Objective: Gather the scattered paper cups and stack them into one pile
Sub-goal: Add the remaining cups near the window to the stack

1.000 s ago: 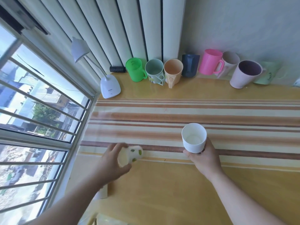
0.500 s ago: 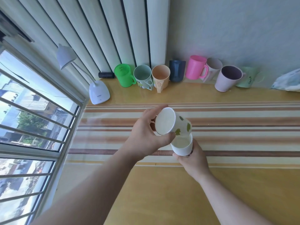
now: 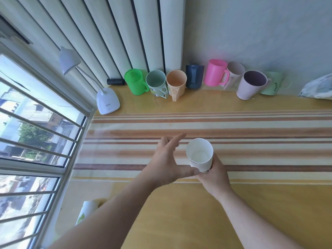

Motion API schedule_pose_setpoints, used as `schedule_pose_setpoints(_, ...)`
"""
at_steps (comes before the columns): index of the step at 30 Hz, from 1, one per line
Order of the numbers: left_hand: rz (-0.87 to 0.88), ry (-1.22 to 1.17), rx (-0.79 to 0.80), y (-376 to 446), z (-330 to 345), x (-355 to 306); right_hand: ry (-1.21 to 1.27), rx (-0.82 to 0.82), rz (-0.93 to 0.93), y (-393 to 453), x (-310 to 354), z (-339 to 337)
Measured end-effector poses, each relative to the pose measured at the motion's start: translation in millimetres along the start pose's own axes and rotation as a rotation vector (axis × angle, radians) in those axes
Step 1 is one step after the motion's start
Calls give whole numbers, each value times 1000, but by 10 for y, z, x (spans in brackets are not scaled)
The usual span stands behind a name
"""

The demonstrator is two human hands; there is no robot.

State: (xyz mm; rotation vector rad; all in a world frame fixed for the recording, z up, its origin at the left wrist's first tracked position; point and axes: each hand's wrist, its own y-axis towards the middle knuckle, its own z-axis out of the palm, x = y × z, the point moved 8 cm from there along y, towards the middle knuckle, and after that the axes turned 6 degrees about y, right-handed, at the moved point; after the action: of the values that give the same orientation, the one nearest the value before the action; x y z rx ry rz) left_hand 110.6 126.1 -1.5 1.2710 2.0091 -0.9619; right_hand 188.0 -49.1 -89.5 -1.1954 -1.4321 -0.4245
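Observation:
A stack of white paper cups [image 3: 199, 155] stands upright above the striped mat, and my right hand [image 3: 214, 177] grips it from below and behind. Just left of the stack my left hand [image 3: 166, 160] is spread with its fingers apart and holds nothing; its thumb reaches toward the stack's base. Another paper cup [image 3: 86, 212] with a green leaf print lies on its side near the table's left edge, partly hidden by my left forearm.
A row of several plastic mugs [image 3: 176, 83] lines the back wall. A white desk lamp [image 3: 107, 101] stands at the back left by the window. A plastic bag [image 3: 318, 87] lies at the far right. The striped mat [image 3: 251, 133] covers the yellow table [image 3: 179, 221].
My left hand brought the leaf-printed cup over, set it into the cup in my right hand, and has let go and opened beside the stack.

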Motion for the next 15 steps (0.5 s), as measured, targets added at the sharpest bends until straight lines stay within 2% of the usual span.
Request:
schedule_pose_setpoints(2, -54, 16, -47, -191, -266, 225, -6, -4, 5, 0, -13, -12)
schedule_pose_setpoints(4, -139, 54, -177, -504, -689, 616, 6, -10, 37, 10, -73, -24)
schedule_pose_setpoints(6, -336, 147, -322, -986, -1122, 1196, 8, -13, 50, 19, -115, -14)
schedule_pose_setpoints(8, -620, 217, -386, -1544, -1391, 1803, 4, -20, 45, 17, -107, -9)
schedule_pose_setpoints(11, -985, 301, -238, -2230, -1275, 2504, 4, -20, 43, 29, -71, 13)
schedule_pose_setpoints(13, -1060, 319, -97, -2463, -990, 2735, 1, -10, 39, 34, -53, 33)
schedule_pose_setpoints(15, -1057, 286, -85, -2523, -776, 2813, 12, -14, 32, 43, -67, 31)
